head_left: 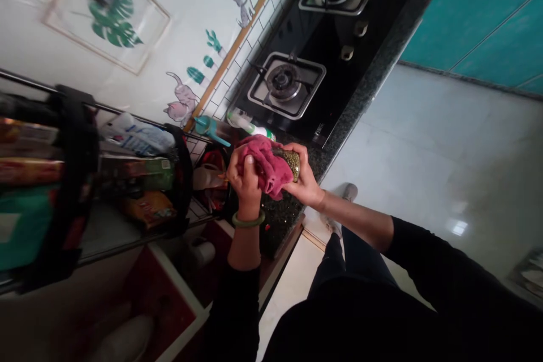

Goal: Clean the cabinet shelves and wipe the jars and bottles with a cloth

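A pink-red cloth [271, 167] is bunched in my left hand [246, 181], its fingers wrapped round it, with a green bangle on the wrist. The cloth lies over one end of a clear jar [291, 164] with small green beans inside. My right hand [307, 181] has its fingers closed around the other end of the jar. Both hands are close together above the dark speckled counter [282, 215]. The cloth hides the covered end of the jar.
Beyond my hands are a green-and-white bottle [250, 124], a teal-topped container [212, 129] and a black gas stove [286, 82]. A black rack [182, 175] with food packets stands at the left. Small crumbs dot the counter near its edge.
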Available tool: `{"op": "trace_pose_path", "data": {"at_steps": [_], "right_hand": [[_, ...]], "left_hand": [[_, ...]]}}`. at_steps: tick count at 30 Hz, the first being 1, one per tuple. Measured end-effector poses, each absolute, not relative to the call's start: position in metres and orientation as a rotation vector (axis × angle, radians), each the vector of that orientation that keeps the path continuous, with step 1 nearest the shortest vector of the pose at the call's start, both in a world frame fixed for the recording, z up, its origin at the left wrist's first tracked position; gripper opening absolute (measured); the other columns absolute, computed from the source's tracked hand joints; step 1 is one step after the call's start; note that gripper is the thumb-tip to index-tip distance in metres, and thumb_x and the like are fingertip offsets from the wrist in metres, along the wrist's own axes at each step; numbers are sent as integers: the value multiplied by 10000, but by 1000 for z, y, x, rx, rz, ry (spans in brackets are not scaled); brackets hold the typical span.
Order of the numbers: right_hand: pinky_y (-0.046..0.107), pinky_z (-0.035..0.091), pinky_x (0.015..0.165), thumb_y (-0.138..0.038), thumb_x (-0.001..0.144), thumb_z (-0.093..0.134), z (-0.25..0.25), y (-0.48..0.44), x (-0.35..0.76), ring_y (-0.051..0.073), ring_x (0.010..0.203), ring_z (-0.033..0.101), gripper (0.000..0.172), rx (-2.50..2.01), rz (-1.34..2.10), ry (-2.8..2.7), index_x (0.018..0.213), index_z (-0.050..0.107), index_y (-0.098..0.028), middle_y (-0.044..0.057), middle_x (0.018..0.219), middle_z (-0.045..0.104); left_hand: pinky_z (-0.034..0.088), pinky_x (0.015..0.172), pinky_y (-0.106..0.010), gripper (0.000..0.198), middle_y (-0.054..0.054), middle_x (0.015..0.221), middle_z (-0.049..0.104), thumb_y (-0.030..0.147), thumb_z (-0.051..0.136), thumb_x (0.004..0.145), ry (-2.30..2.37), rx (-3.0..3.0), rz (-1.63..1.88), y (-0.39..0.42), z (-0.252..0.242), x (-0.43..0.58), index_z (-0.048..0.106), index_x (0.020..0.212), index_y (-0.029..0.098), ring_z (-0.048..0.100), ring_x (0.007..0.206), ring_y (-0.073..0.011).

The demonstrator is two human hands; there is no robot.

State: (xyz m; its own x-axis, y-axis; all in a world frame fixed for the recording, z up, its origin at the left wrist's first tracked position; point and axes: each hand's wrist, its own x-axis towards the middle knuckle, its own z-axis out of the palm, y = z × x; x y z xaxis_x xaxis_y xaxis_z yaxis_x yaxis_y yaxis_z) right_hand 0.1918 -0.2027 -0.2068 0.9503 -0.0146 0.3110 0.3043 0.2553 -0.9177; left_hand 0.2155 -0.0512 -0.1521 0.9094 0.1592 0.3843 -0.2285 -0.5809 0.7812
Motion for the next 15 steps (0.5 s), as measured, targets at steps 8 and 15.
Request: {"op": "trace_pose_path", "data": {"at_steps": [8, 15], "right_hand": [[356, 527, 950, -562, 881, 758, -109, -209, 173, 188, 1015, 580, 522, -917, -88, -60, 1252, 490, -311, 11, 1200, 569], [247, 501, 658, -634, 779, 818, -46, -240, 158, 158, 844, 581, 555, -580, 310, 75, 1164, 572, -318, -27, 1067, 625]], "left_hand": [[553, 921, -374, 447, -81, 1017, 758, 519, 429, 1056, -481, 2153, 867, -65, -65, 204, 726, 1099, 188, 722, 975, -222], [577, 872, -409, 476, -62, 986, 736, 628, 580, 938, -871, 2111, 1044, -70, -22, 200, 717, 1124, 212, 725, 920, -247]]}}
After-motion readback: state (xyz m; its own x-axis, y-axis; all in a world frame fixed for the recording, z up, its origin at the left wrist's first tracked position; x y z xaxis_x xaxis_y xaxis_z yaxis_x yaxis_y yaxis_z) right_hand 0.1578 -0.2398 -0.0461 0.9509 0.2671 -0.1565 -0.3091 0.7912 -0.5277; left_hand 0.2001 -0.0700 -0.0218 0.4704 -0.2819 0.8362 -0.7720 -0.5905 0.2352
